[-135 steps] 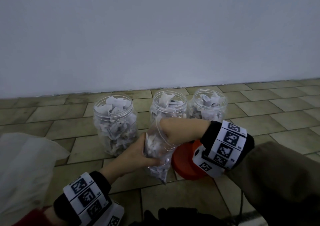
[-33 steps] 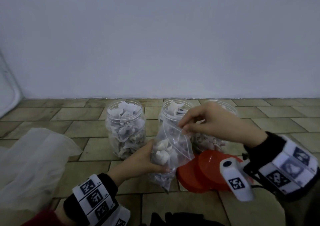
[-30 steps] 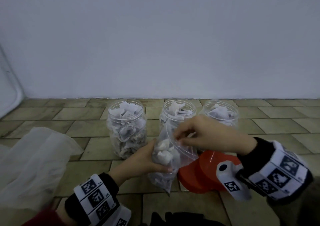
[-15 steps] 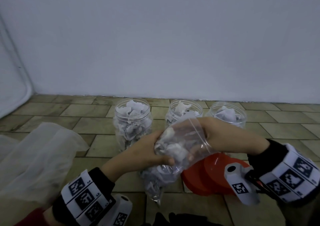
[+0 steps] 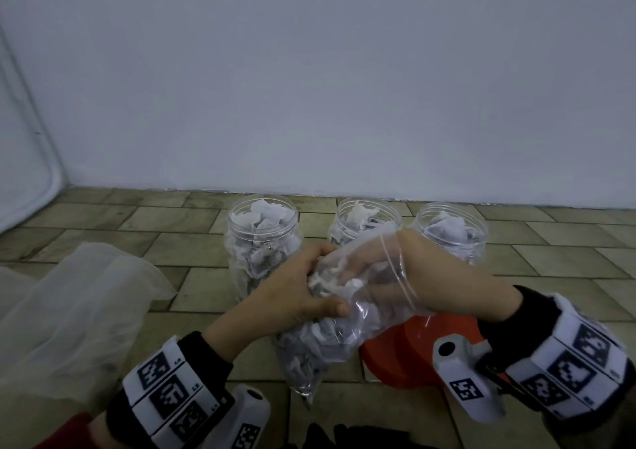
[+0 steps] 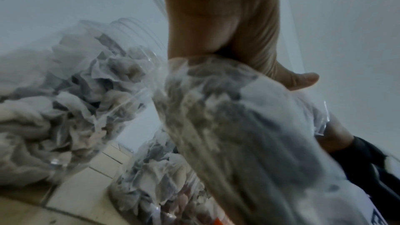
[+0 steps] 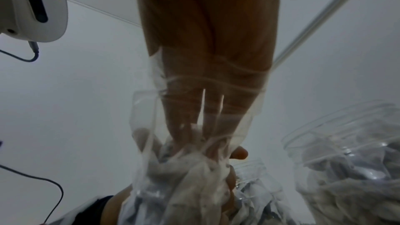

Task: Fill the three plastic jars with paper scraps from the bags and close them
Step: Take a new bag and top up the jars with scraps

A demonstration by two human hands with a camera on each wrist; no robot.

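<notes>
My left hand gripped the clear bag of paper scraps around its middle, thumb and fingers curled tight on the plastic. My right hand was pushed inside the bag's mouth, fingers reaching down into the scraps. The three open jars, full of scraps, stood on the tiled floor just behind, with the red lids lying under my right wrist.

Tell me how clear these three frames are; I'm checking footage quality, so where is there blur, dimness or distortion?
Head view: dim, flat light, fairly sharp; the wall edge bows at the left. Left wrist view: the clear bag is smeared by blur up close, while the left hand and the jars are sharper. Right wrist view: dim and soft; the right hand shows hazily through the plastic.
</notes>
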